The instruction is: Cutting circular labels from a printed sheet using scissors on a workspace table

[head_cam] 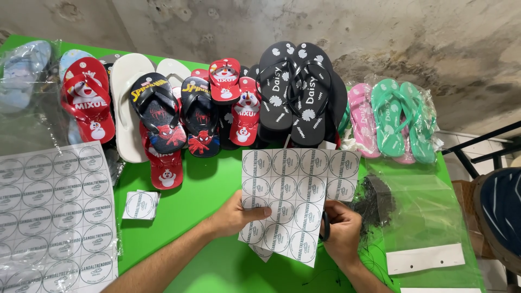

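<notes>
- Surface point(206, 190): bright green, set against a stained wall; it carries all the stock noted below.
- Row of flip-flops along the far edge: a black pair with white flowers point(296, 92) at centre, red cartoon pairs point(87, 100) to the left, pink and mint-green pairs point(401, 116) to the right, some bagged.
- Large sticker sheet point(54, 211) at the left edge, in clear wrap, rows of round labels, untouched.
- Clear plastic bags point(429, 217) with white header strips, lying flat on the right.
- Label sheet in hand point(296, 190): a partly cut grid of round stickers, held up over the near middle of the surface, between both hands.
- Left hand point(233, 214): clenched on the sheet's left edge, thumb on top.
- Right hand point(342, 230): closed around dark scissors point(324, 225), mostly hidden behind the sheet's lower right edge.
- Small stack of cut labels point(141, 205): lying loose left of the hands.
- Risk: the sheet hangs unsupported, so it may flex and a cut could run through a printed circle.
- Risk: the left fingers lie close to the cutting line.
</notes>
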